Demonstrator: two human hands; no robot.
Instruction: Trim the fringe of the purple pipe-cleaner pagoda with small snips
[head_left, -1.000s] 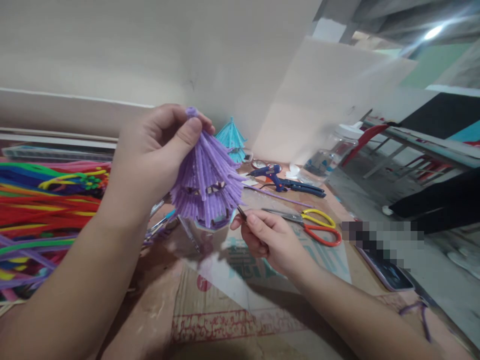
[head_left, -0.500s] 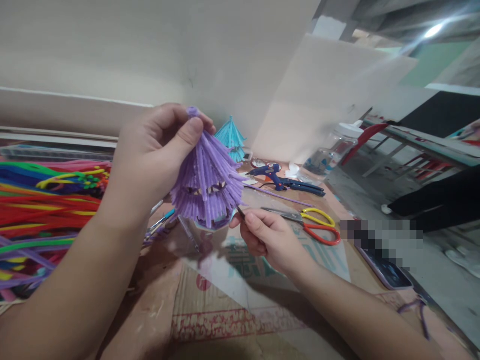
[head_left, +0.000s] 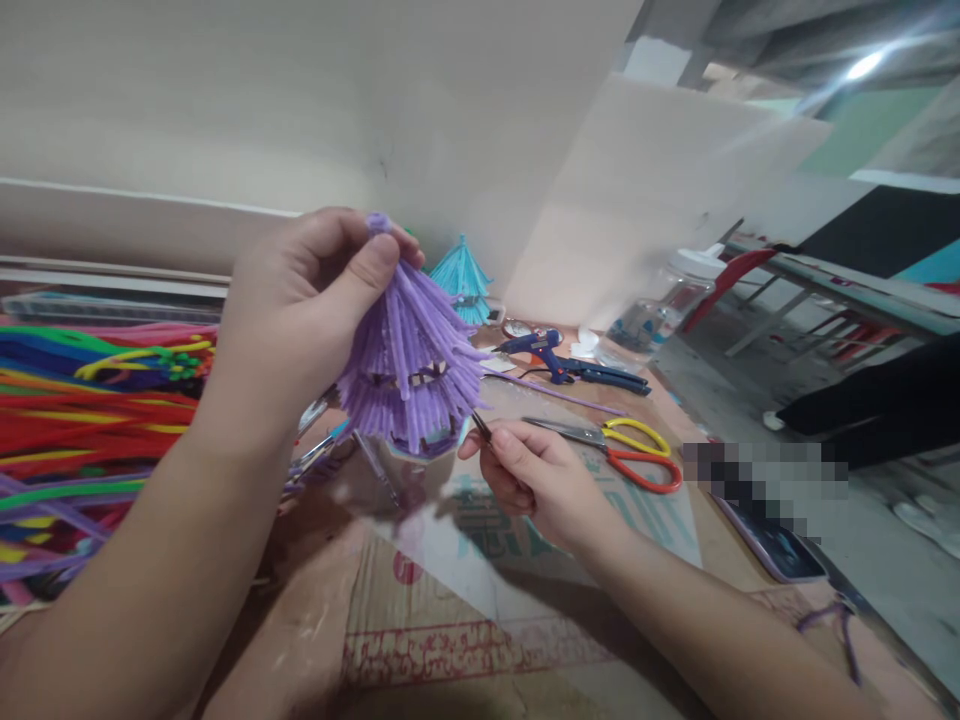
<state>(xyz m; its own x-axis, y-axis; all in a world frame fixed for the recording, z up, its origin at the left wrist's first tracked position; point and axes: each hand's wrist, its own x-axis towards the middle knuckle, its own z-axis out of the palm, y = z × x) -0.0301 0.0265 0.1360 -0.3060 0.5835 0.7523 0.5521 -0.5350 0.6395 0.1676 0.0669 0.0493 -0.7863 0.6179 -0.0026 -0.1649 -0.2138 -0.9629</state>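
Head view: pinching purple fringed cone (head_left: 409, 335) near peak with left hand (head_left: 319, 285), left of scissors (head_left: 596, 435); pinching slim dark tool (head_left: 482, 428) with right hand (head_left: 541, 475), between cone and scissors. Looks two-tiered already; cannot tell what remains.

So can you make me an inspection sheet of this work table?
Surface: brown tabletop with lettering and a red patterned band.
Job's things: purple fuzzy cone, held up; slim dark item by its lower edge.
Clutter: fuzzy stems heaped left; scissors, glue gun, phone and plastic jar right; teal cone behind.
Hands: left hand pinches the purple fuzzy cone near its top; right hand holds the slim dark item.
Cables: dark line by the glue gun, maybe its cord; too small to tell.
Surroundings: pale wall, another table, a person's dark-clad legs.
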